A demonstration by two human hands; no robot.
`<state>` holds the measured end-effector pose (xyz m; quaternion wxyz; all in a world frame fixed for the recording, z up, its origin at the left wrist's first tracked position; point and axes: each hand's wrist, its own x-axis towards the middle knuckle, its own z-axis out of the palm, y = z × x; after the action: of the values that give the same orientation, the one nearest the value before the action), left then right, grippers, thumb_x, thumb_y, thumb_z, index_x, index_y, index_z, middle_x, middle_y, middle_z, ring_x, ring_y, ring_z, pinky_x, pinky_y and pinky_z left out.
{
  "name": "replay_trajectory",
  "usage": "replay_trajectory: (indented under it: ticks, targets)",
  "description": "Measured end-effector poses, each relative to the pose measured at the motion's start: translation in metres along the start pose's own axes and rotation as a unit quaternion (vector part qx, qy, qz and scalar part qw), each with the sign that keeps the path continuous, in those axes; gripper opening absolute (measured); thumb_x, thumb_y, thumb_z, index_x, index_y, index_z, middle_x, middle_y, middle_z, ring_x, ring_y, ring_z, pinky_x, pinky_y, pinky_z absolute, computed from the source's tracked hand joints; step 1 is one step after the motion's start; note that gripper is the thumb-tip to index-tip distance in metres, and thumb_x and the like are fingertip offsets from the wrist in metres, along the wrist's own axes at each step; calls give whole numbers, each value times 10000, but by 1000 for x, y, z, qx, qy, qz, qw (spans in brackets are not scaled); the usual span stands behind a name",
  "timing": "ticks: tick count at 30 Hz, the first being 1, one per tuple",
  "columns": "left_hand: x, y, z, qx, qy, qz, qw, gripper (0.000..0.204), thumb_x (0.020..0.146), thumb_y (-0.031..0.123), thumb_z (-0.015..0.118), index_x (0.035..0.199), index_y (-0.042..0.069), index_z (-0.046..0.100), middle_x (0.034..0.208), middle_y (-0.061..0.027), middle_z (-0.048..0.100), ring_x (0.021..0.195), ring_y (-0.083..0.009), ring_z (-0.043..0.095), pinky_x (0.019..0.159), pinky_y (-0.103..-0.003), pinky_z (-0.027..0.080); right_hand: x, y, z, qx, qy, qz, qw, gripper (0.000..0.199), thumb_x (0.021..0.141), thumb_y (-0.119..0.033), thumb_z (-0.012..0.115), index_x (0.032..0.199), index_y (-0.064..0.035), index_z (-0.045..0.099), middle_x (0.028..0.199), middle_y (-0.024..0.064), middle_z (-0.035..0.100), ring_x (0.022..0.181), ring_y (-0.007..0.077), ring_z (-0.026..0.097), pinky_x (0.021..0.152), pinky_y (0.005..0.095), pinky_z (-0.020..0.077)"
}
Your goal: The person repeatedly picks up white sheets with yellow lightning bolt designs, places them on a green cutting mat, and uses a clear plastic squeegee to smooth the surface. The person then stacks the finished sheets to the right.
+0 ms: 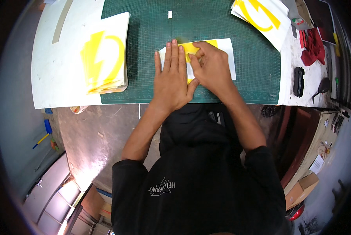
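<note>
A white sheet with a yellow print (227, 58), which looks like a sticker, lies on a green cutting mat (144, 31) near the front edge of the table. My left hand (170, 78) presses flat on its left part, fingers stretched out. Over the middle of the sheet my right hand (213, 66) is curled, thumb and fingers bent in at the yellow print. It seems to pinch the sheet's upper layer, though the fingers partly hide the grip. To the left sits a stack of similar yellow-printed sheets (105, 58); more printed sheets (261, 19) lie at the far right.
A small white piece (170, 15) lies on the mat's far part. Along the table's right side are a red cloth (313, 47), a black case (298, 81) and a dark round-headed tool (323, 85). A grey strip (62, 23) rests at the far left.
</note>
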<state>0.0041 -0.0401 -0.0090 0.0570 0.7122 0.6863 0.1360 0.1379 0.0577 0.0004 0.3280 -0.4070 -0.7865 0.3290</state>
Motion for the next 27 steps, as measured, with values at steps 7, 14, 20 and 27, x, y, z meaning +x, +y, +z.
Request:
replay_trajectory:
  ticks: [7, 14, 20, 27]
  targets:
    - [-3, -1, 4, 16, -1, -8, 1000, 927, 1063, 599, 437, 1562, -174, 334, 1681, -358, 255, 1608, -462, 193, 1274, -656, 78, -14, 26, -80, -94, 97, 120, 984, 246, 902, -37, 729, 1130, 53, 715, 842, 181, 735, 652, 255, 719, 615, 376, 571]
    - [-3, -3, 5, 19, -15, -8, 1000, 962, 1057, 636, 425, 1589, -153, 286, 1704, -343, 207, 1622, -452, 148, 1281, -647, 52, -84, 21, -70, -81, 57, 131, 986, 263, 911, -24, 752, 1161, 48, 714, 925, 197, 746, 704, 250, 733, 633, 353, 576]
    - [-1, 3, 7, 14, 48, -58, 997, 921, 1021, 665, 504, 1576, -62, 402, 1653, -336, 313, 1563, -475, 273, 1256, -676, 108, -89, 13, -111, -52, 144, 112, 982, 204, 935, 27, 728, 1138, 43, 715, 1002, 174, 749, 785, 228, 739, 674, 327, 579]
    - [-18, 55, -25, 30, 39, -75, 996, 700, 989, 599, 602, 1370, 15, 658, 1387, -244, 586, 1223, -380, 562, 1120, -590, 320, -74, 25, -119, -142, 103, -40, 984, 225, 863, 103, 719, 1059, -5, 711, 1014, 158, 733, 926, 311, 720, 847, 394, 570]
